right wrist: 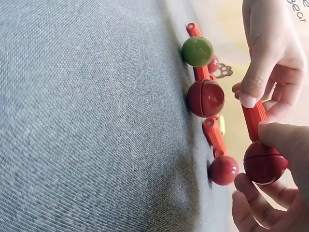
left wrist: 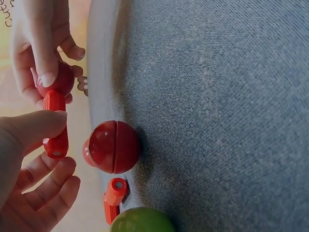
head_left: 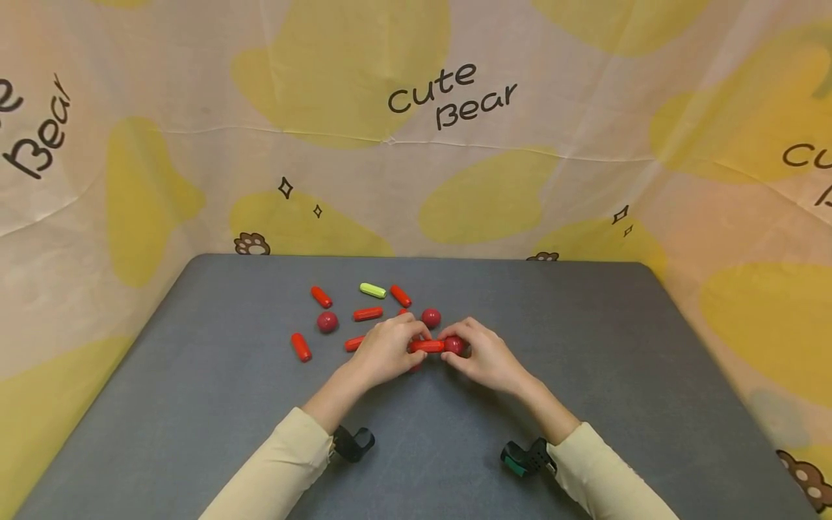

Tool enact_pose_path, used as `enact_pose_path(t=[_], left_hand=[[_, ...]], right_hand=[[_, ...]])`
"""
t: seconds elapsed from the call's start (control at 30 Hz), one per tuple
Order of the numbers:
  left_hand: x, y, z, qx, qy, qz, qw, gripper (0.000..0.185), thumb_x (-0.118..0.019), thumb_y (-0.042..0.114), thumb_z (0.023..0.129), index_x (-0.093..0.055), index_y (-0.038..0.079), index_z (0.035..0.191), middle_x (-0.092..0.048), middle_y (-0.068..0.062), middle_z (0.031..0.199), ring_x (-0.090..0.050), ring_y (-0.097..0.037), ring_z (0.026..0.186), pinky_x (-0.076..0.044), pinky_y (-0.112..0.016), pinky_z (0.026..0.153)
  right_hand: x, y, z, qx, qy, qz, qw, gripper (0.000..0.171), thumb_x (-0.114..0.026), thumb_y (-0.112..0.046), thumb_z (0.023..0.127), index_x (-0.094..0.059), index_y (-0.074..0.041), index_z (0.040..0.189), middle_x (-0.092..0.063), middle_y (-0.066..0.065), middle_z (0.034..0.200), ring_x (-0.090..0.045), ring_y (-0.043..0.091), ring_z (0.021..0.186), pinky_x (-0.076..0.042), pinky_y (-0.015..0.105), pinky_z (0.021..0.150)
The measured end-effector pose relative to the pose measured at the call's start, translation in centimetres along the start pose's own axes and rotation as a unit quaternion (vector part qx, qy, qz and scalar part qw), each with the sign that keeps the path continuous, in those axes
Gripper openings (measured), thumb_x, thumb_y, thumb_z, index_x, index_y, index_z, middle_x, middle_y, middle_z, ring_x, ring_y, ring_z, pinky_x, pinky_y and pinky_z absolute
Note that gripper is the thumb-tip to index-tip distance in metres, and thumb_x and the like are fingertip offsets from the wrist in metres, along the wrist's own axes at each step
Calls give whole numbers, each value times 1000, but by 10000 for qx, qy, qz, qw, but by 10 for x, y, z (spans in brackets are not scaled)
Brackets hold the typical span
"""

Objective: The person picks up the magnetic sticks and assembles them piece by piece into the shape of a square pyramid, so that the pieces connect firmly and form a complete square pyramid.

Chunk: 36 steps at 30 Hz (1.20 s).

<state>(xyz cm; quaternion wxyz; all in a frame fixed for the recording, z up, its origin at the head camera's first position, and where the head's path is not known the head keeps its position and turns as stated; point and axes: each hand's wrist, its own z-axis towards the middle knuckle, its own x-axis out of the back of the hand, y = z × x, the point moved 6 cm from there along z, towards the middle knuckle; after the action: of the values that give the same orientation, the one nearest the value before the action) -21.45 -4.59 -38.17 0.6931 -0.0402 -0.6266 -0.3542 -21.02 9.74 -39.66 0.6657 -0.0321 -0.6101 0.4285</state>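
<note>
Red plastic rod (head_left: 427,346) and dark red ball (head_left: 453,345) sat end to end between both hands, lifted just off the grey table (head_left: 585,404), roughly midway between its left and right edges and nearer the far edge than the near one. Left hand (head_left: 388,349) pinched the rod with thumb and fingertips curled round it; right hand (head_left: 489,355) pinched the ball the same way, so the rod's end met the ball, apparently held that way to keep the two lined up and joined. Wrist views showed rod and ball touching; whether fully seated, cannot tell. Loose parts lay just beyond the hands: a second dark red ball (head_left: 431,317) right behind the fingers, a third ball (head_left: 327,321) further left, several more red rods (head_left: 367,313), one near the left at (head_left: 301,347), and a green rod (head_left: 373,290) closest to the far edge. One rod end poked out from under the left hand, partly hidden. Nearest clutter was the ball behind the fingertips and that hidden rod. Cream sleeves (head_left: 279,462) and black wrist mounts (head_left: 354,442) sat toward the near edge, well apart from the parts.
</note>
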Motion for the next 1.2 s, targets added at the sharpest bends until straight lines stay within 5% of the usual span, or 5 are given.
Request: enact_pose_path(t=[0.63, 1.2], left_hand=[[1, -14, -7, 339, -290, -307, 9985, 22, -75, 15, 75, -68, 12, 95, -62, -3, 90, -58, -12, 79, -47, -32, 69], [-9, -16, -11, 455, -791, 93, 9958, 32, -77, 24, 71, -67, 17, 101, -60, 2, 96, -53, -12, 75, -44, -32, 65]], right_hand=[[10, 22, -10, -312, 114, 54, 9994, 25, -72, -18, 79, -64, -18, 102, -56, -2, 90, -47, 11, 72, -40, 23, 60], [14, 41, -26, -31, -45, -223, 9997, 23, -71, -17, 80, -66, -14, 102, -63, -3, 95, -53, 10, 80, -44, 27, 70]])
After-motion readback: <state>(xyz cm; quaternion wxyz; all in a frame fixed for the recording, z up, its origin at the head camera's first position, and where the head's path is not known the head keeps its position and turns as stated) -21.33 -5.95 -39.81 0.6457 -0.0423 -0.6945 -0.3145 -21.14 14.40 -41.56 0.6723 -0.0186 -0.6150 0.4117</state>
